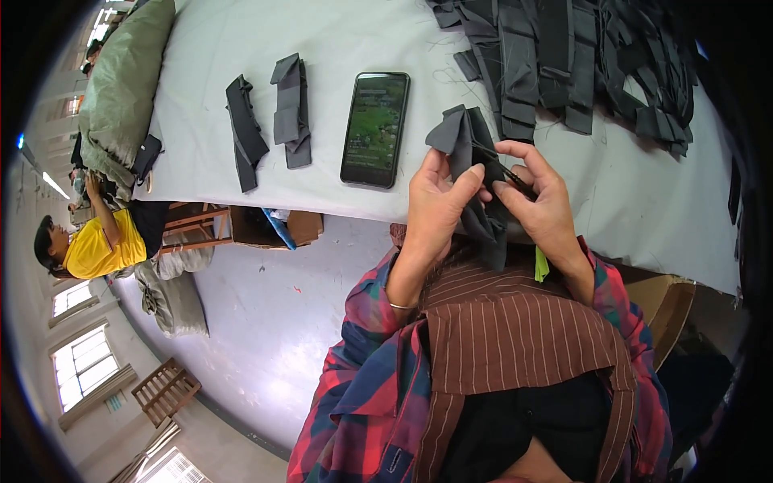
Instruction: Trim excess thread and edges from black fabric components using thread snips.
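My left hand (435, 197) pinches a dark grey folded fabric strip (483, 217) at the near edge of the white-covered table. The strip's lower end hangs over that edge, in front of the brown striped apron. Between the thumb and fingers of my right hand (541, 193) is a slim dark tool (515, 179), its narrow end against the cloth. The fingers partly hide the tool, so its exact kind does not show. A bright green strip (541, 264) dangles below my right hand.
Two similar fabric strips (245, 133) (293, 113) lie left of a phone (375, 129) with a lit screen. A heap of dark strips (555, 56) with loose threads covers the far right. A large sack (129, 72) stands at the left, near a person in yellow (105, 241).
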The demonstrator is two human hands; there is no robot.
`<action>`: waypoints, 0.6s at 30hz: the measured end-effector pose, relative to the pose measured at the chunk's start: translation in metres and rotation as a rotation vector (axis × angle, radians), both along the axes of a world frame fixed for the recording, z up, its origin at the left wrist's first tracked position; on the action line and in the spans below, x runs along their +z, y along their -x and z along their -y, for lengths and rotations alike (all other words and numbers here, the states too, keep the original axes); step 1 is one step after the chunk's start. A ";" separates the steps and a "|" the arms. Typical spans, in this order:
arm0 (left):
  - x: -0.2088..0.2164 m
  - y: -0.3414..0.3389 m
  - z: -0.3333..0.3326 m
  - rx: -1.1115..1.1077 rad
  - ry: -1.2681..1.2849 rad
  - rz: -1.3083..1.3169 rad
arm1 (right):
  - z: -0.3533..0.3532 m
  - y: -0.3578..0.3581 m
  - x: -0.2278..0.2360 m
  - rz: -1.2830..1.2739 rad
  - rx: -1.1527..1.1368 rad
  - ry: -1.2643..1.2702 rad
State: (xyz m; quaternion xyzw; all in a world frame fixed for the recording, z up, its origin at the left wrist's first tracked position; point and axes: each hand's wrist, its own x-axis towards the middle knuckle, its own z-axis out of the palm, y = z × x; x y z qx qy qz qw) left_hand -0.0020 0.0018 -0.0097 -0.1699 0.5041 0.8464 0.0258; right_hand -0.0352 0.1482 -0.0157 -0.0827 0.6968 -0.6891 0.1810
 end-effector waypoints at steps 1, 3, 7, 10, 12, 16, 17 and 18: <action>-0.002 0.000 0.000 0.002 0.025 -0.011 | 0.000 0.000 0.000 -0.001 0.001 0.001; -0.003 0.000 -0.001 0.005 0.050 -0.022 | 0.000 0.001 0.001 -0.020 -0.011 -0.039; -0.001 0.000 -0.005 0.000 0.083 -0.083 | 0.003 0.001 0.005 -0.007 -0.071 -0.004; -0.003 -0.001 -0.006 -0.050 0.112 -0.126 | 0.001 0.004 0.004 0.010 -0.111 0.053; -0.003 -0.002 -0.005 -0.097 0.139 -0.133 | 0.000 0.007 0.005 -0.012 -0.123 0.056; -0.002 -0.004 -0.003 -0.182 0.272 -0.089 | 0.004 0.010 0.012 -0.025 -0.158 0.074; -0.003 -0.004 -0.002 -0.187 0.313 -0.071 | 0.005 0.010 0.014 -0.023 -0.176 0.085; -0.004 -0.004 -0.002 -0.188 0.315 -0.072 | 0.006 0.011 0.015 -0.019 -0.195 0.095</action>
